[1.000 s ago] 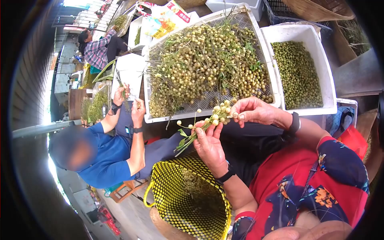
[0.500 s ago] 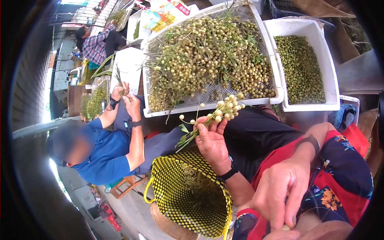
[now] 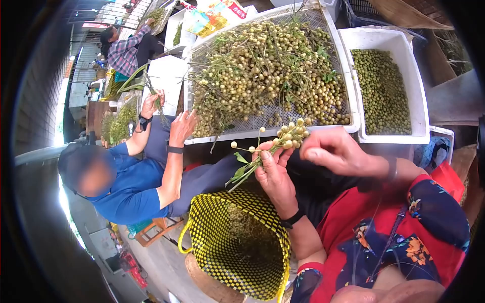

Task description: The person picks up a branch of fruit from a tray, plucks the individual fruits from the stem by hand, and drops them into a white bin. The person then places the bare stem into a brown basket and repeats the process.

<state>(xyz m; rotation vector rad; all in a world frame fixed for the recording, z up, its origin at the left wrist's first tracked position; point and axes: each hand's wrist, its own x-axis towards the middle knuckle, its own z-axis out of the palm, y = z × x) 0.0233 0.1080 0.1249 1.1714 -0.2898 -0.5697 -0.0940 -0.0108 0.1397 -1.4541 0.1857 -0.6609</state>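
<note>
Left hand (image 3: 275,174) clamped on the fruit sprig (image 3: 268,151); right hand (image 3: 336,151) loosely curled beside the fruit end, holding nothing visible.

The sprig sits above the yellow basket (image 3: 237,242), just below the near edge of the mesh tray (image 3: 348,108). Its long axis runs diagonally: leafy stem down toward the basket, fruit cluster up toward the tray. Risk: the stem is thin and pinched low, so a sharp tug could snap it or drop loose fruit past the basket rim.
</note>
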